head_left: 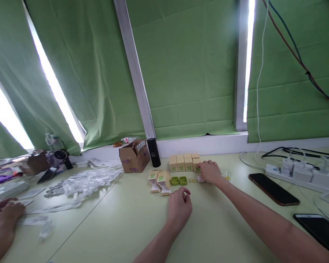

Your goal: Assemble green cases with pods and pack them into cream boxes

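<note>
My right hand (210, 171) reaches to the right end of a row of small tan cardboard boxes (181, 163) with green-marked fronts. Its fingers are closed on the end box (196, 163); the fingertips are partly hidden. A small pale object (200, 179) shows just under this hand. My left hand (180, 206) rests on the table with curled fingers and nothing visible in them. Beyond it sit two open green containers (178, 180) and tiny yellowish pieces (192, 180). To their left, two unfolded tan cartons (160, 181) stand with flaps out.
A brown cardboard box (134, 156) and black cylinder (153, 152) stand behind. White strips (84, 184) heap up at left, near another person's hands (9, 212). Right of my arm lie a clear item (226, 174), a phone (274, 189), another phone (316, 232) and a power strip (274, 170).
</note>
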`<state>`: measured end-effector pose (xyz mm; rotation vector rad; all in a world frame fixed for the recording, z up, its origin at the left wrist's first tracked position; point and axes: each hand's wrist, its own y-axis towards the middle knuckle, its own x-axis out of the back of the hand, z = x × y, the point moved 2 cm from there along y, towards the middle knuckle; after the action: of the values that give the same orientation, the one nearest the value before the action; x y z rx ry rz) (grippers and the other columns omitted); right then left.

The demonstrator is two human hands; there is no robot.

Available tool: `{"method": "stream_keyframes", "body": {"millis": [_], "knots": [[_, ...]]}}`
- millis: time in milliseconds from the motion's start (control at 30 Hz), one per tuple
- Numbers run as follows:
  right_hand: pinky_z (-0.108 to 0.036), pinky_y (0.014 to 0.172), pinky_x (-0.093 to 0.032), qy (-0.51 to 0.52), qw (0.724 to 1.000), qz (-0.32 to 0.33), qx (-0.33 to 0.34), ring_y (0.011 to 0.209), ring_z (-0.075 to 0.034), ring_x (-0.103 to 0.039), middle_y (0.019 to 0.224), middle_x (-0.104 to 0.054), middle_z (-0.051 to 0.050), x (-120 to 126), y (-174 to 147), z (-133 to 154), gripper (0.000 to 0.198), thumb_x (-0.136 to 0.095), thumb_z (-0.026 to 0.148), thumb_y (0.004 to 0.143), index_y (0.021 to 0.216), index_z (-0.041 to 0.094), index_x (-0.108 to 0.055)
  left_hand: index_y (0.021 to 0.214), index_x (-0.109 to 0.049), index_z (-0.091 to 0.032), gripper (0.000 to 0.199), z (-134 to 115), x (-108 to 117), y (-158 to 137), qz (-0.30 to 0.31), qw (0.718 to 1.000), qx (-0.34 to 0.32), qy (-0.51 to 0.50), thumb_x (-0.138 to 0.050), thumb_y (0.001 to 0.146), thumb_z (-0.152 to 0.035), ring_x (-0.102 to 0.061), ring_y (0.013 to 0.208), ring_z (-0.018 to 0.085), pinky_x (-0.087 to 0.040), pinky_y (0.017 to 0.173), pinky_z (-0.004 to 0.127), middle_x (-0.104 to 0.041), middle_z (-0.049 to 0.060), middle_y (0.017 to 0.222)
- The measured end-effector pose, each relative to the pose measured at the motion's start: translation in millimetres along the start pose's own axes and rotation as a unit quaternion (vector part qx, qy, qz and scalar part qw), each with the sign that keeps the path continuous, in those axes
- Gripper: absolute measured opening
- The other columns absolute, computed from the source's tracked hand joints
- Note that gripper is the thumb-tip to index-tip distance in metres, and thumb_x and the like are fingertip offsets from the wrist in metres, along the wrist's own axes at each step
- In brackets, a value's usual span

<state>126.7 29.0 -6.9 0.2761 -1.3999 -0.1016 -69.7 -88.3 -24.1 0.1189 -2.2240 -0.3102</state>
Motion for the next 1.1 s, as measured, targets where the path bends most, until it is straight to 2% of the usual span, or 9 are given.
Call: {"method": "stream_keyframes", "body": {"millis": [300, 400, 500, 600, 667, 767, 867, 967, 1100], "knots": [[-0.039, 0.092, -0.031, 0.011, 1.000, 0.004, -0.015, 0.118, -0.031, -0.055, 0.122, -0.072, -0.014, 0, 5, 4, 0.044, -0.049, 0.012, 0.089, 0.128, 0.022, -0.067, 0.093, -0.071, -0.021, 0.020, -3, 1, -1, 0.007, 1.000, -0.001, 0.013, -0.056, 0.087, -0.008, -0.059, 0.068, 0.018, -0.036, 0.069, 0.028, -0.063, -0.002, 0.066], [-0.039, 0.092, -0.032, 0.019, 1.000, -0.008, -0.014, 0.117, -0.031, -0.055, 0.121, -0.072, -0.013, 2, 0, 7, 0.045, -0.053, 0.012, 0.087, 0.127, 0.024, -0.067, 0.093, -0.071, -0.021, 0.020, -4, 1, -1, 0.009, 1.000, -0.003, 0.021, -0.056, 0.087, -0.009, -0.060, 0.070, 0.018, -0.036, 0.070, 0.028, -0.064, -0.001, 0.067], [-0.040, 0.095, -0.033, 0.027, 0.999, -0.033, -0.018, 0.121, -0.032, -0.051, 0.130, -0.066, -0.015, 9, -11, 12, 0.048, -0.060, 0.012, 0.081, 0.128, 0.022, -0.066, 0.093, -0.071, -0.021, 0.021, -3, 1, -1, 0.013, 1.000, -0.006, 0.025, -0.056, 0.088, -0.009, -0.061, 0.071, 0.018, -0.036, 0.071, 0.028, -0.065, -0.001, 0.068], [-0.039, 0.097, -0.033, 0.036, 0.997, -0.060, -0.021, 0.125, -0.033, -0.048, 0.137, -0.060, -0.016, 19, -29, 19, 0.045, -0.061, 0.012, 0.080, 0.125, 0.020, -0.064, 0.094, -0.072, -0.021, 0.020, -3, 1, -1, 0.013, 0.999, -0.011, 0.034, -0.056, 0.088, -0.009, -0.062, 0.073, 0.019, -0.037, 0.072, 0.028, -0.066, 0.000, 0.069], [-0.037, 0.094, -0.035, 0.044, 0.997, -0.067, -0.011, 0.121, -0.031, -0.053, 0.131, -0.063, -0.016, 25, -47, 25, 0.033, -0.054, 0.013, 0.088, 0.119, 0.020, -0.064, 0.095, -0.072, -0.021, 0.021, -2, 1, -1, 0.015, 0.999, -0.011, 0.044, -0.056, 0.088, -0.009, -0.063, 0.074, 0.019, -0.037, 0.073, 0.028, -0.067, 0.001, 0.072], [-0.032, 0.075, -0.038, 0.064, 0.997, -0.039, 0.013, 0.097, -0.024, -0.066, 0.114, -0.072, -0.010, 27, -77, 37, 0.025, -0.041, 0.018, 0.100, 0.112, 0.023, -0.062, 0.096, -0.073, -0.021, 0.022, -2, 0, -2, 0.019, 0.998, -0.010, 0.059, -0.056, 0.088, -0.009, -0.064, 0.079, 0.020, -0.038, 0.076, 0.029, -0.069, 0.002, 0.076], [-0.030, 0.065, -0.034, 0.070, 0.997, 0.001, 0.027, 0.081, -0.024, -0.070, 0.094, -0.076, -0.007, 20, -108, 47, 0.016, -0.048, 0.023, 0.099, 0.104, 0.025, -0.062, 0.097, -0.073, -0.022, 0.023, -1, 0, -2, 0.015, 0.997, -0.013, 0.069, -0.055, 0.089, -0.011, -0.066, 0.084, 0.021, -0.039, 0.079, 0.030, -0.071, 0.003, 0.080], [-0.030, 0.062, -0.032, 0.074, 0.996, 0.024, 0.043, 0.080, -0.026, -0.072, 0.093, -0.078, -0.008, 10, -131, 53, 0.013, -0.050, 0.021, 0.096, 0.101, 0.023, -0.062, 0.101, -0.072, -0.023, 0.022, 1, 1, 0, 0.006, 0.996, -0.010, 0.085, -0.054, 0.092, -0.015, -0.067, 0.089, 0.022, -0.040, 0.082, 0.031, -0.073, 0.004, 0.085], [-0.031, 0.062, -0.033, 0.082, 0.994, 0.032, 0.069, 0.085, -0.025, -0.073, 0.099, -0.078, -0.009, 5, -144, 57, 0.014, -0.049, 0.019, 0.096, 0.100, 0.022, -0.062, 0.108, -0.072, -0.022, 0.022, 2, 6, 4, 0.001, 0.993, 0.000, 0.115, -0.054, 0.096, -0.022, -0.067, 0.094, 0.023, -0.041, 0.085, 0.031, -0.075, 0.006, 0.093]]}}
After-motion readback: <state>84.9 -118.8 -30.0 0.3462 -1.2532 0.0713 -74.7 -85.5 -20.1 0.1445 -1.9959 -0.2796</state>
